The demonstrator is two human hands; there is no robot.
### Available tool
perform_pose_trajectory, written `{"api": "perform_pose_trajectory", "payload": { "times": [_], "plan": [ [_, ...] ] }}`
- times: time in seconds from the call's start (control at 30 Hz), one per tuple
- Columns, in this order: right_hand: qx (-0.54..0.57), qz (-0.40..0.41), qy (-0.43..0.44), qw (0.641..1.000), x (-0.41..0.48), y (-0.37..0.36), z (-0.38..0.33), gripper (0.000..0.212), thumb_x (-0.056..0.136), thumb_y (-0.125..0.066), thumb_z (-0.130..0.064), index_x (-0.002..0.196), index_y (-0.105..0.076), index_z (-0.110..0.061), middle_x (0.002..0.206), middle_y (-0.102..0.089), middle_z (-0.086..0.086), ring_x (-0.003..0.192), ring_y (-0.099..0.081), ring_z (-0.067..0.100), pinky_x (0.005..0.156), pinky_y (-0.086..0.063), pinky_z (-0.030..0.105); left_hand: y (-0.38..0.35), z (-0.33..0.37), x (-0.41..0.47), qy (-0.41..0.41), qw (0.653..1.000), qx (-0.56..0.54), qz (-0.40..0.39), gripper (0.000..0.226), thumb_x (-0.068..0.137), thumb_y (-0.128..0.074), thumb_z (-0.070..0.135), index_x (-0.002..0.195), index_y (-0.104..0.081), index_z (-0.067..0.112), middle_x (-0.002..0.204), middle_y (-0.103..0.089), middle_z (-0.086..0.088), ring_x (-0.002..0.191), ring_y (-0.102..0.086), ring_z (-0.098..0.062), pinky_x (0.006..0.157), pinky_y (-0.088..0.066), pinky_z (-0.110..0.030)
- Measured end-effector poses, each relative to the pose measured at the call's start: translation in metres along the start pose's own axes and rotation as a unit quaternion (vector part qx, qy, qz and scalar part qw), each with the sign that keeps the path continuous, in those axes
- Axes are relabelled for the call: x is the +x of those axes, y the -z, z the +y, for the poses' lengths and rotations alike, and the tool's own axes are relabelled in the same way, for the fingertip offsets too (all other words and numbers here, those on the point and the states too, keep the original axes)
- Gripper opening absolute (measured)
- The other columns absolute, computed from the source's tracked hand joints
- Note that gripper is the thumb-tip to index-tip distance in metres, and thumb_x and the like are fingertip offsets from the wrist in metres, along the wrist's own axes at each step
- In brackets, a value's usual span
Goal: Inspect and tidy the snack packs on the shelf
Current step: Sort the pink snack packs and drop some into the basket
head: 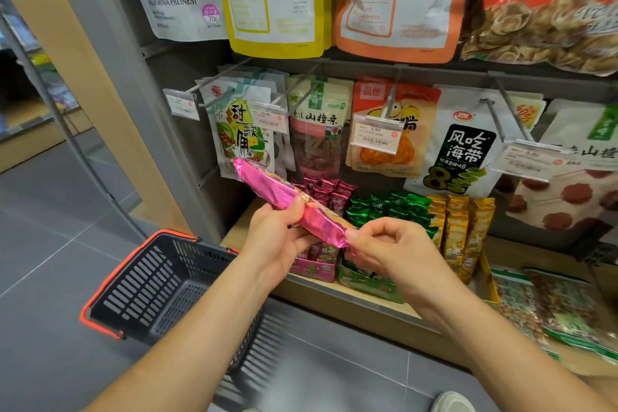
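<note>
Both bare forearms come up from the bottom edge, so starting there. The left hand (pixel 277 237) grips the middle of a long shiny pink foil snack pack (pixel 267 189), with its fingers (pixel 297 207) curled round it. The right hand (pixel 394 251) pinches the pack's lower right end between thumb and forefinger, and the rest of its fingers are loosely curled. The pack is tilted with its far end up and to the left, held in the air just in front of the bottom shelf.

Size-wise, the grey display rack (pixel 187 77) fills most of the view, with pouches hanging off metal hooks. Below it is the light wooden bottom shelf (pixel 351 304). On the grey tiled floor at the left, a dark plastic shopping basket with a red rim (pixel 150 284) sits partly under the left forearm.

Among the hanging stuff are a white and black seaweed pouch (pixel 465 150) and an orange pouch (pixel 414 144) beside it. On the shelf, small magenta packets (pixel 327 191), green packets (pixel 384 207) and gold packets (pixel 458 227) stand in rows side by side. A clear price tag holder (pixel 376 134) hangs in front of the orange pouch.
</note>
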State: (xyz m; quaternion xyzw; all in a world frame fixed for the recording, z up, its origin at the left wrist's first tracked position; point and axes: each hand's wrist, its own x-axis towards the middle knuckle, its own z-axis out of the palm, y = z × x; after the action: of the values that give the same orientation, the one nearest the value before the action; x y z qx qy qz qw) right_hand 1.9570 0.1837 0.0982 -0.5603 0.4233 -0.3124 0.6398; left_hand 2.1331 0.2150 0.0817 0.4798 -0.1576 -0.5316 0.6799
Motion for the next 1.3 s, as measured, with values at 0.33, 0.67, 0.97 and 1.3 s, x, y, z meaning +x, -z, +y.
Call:
{"api": "perform_pose_trajectory", "payload": {
  "times": [0.33, 0.67, 0.97, 1.3],
  "plan": [
    [-0.258, 0.08, 0.071, 0.96, -0.002, 0.005, 0.005, 0.028, 0.064, -0.089, -0.011, 0.069, -0.062, -0.018, 0.07, -0.068, 0.0, 0.063, -0.067, 0.014, 0.062, -0.057, 0.032, 0.015, 0.032, 0.011, -0.084, 0.992, 0.079, 0.046, 0.014, 0.091, -0.065, 0.027, 0.099, -0.065, 0.016, 0.082, -0.075, 0.003, 0.081, -0.071, -0.012, 0.081, -0.055, -0.035],
    [-0.276, 0.045, 0.078, 0.957, 0.002, 0.006, 0.011, 0.019, 0.076, -0.082, -0.018, 0.072, -0.066, -0.027, 0.054, -0.065, -0.008, 0.049, -0.06, 0.0, 0.051, -0.043, 0.016, 0.037, 0.056, 0.011, -0.153, 0.965, 0.202, 0.074, 0.03, 0.079, -0.078, 0.024, 0.098, -0.055, 0.023, 0.083, -0.074, -0.003, 0.052, -0.059, -0.011, 0.038, -0.038, -0.017],
    [-0.393, 0.037, 0.111, 0.912, 0.011, 0.008, 0.02, 0.027, 0.091, -0.066, -0.023, 0.068, -0.061, -0.036, 0.057, -0.059, -0.017, 0.06, -0.055, -0.001, 0.054, -0.036, 0.017, 0.047, 0.075, 0.006, -0.208, 0.937, 0.274, 0.054, 0.013, 0.086, -0.072, 0.028, 0.086, -0.068, 0.015, 0.073, -0.074, -0.004, 0.056, -0.066, -0.013, 0.044, -0.051, -0.017],
    [-0.638, 0.008, 0.139, 0.757, 0.038, 0.01, 0.033, 0.039, 0.096, -0.048, -0.03, 0.134, -0.051, -0.022, 0.126, -0.055, -0.004, 0.119, -0.047, 0.02, 0.094, -0.048, 0.037, 0.03, 0.066, 0.012, -0.403, 0.836, 0.36, 0.095, 0.031, 0.085, -0.075, 0.022, 0.116, -0.07, 0.022, 0.096, -0.074, 0.007, 0.093, -0.071, -0.012, 0.084, -0.058, -0.038]
  ]
}}
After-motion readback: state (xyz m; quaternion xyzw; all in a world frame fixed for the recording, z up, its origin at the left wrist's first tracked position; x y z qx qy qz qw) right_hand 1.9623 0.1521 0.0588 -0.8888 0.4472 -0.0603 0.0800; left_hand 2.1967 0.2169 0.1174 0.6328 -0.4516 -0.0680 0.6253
